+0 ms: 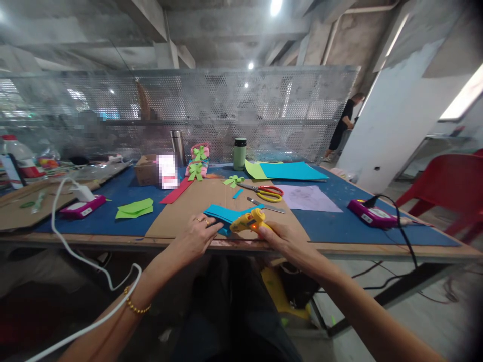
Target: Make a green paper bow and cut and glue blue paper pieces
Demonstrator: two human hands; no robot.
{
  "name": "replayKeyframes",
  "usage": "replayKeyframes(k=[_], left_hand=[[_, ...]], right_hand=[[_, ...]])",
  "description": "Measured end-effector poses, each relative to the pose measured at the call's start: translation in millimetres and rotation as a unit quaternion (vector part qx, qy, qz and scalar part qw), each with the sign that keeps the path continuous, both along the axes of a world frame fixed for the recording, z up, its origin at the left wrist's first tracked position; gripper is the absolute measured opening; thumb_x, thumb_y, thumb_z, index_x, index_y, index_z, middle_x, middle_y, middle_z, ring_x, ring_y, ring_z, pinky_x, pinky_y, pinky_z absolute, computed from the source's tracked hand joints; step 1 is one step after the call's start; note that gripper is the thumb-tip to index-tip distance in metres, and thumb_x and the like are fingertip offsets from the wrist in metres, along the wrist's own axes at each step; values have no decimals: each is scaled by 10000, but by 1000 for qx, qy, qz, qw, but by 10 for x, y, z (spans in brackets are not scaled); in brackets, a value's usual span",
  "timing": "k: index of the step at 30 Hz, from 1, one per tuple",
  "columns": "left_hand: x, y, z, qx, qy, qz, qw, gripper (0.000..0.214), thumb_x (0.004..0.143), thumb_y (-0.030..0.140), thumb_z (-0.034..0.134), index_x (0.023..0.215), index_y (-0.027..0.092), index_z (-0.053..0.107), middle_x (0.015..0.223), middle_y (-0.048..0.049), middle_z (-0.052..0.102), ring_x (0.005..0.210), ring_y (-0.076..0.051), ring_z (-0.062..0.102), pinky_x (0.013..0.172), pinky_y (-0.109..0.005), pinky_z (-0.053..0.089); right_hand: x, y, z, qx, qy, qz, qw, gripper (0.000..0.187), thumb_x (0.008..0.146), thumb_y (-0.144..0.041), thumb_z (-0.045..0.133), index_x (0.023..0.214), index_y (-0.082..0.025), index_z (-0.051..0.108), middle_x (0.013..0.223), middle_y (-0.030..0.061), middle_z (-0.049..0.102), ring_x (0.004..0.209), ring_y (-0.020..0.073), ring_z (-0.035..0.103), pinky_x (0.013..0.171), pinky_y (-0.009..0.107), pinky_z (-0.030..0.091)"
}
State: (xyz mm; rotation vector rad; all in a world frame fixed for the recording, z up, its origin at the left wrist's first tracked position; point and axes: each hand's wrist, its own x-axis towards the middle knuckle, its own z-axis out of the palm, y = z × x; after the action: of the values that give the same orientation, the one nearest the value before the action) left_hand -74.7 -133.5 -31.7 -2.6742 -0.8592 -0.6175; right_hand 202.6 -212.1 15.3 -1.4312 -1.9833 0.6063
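My right hand [284, 237] grips a yellow glue gun [249, 221], its nozzle pointing left at a folded blue paper piece [222, 213]. My left hand [198, 231] presses its fingers down on that blue piece, holding it against a brown cardboard sheet [188, 211] on the blue table [332, 221]. A ring is on the left hand and a gold bracelet on the wrist.
Red-and-yellow scissors [268, 192], a metal ruler [266, 205], a red strip [176, 192], green paper [135, 208], blue and green sheets [290, 171], paper bows [196, 161], two flasks, purple boxes [368, 212] and a white cable [75, 251] lie around. A red chair [449, 186] stands right; a person stands far back.
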Motion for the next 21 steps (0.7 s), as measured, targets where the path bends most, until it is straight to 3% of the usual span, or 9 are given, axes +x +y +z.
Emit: replayKeyframes(k=[13, 21], left_hand=[[2, 7, -24, 10, 0, 7, 1000, 331, 1015, 198, 456, 1290, 211, 638, 1171, -113, 685, 1077, -257, 568, 938, -418, 437], [2, -1, -3, 7, 3, 9, 1000, 326, 1011, 199, 472, 1292, 215, 638, 1182, -108, 689, 1068, -262, 573, 920, -421, 444]], right_hand=[[21, -63, 10, 48, -36, -6, 998, 482, 1026, -571, 376, 1033, -221, 707, 928, 53, 722, 870, 245, 645, 785, 358, 481], [-53, -72, 47, 51, -15, 34, 998, 482, 1036, -559, 371, 956, -197, 679, 853, 38, 697, 773, 209, 619, 741, 331, 460]])
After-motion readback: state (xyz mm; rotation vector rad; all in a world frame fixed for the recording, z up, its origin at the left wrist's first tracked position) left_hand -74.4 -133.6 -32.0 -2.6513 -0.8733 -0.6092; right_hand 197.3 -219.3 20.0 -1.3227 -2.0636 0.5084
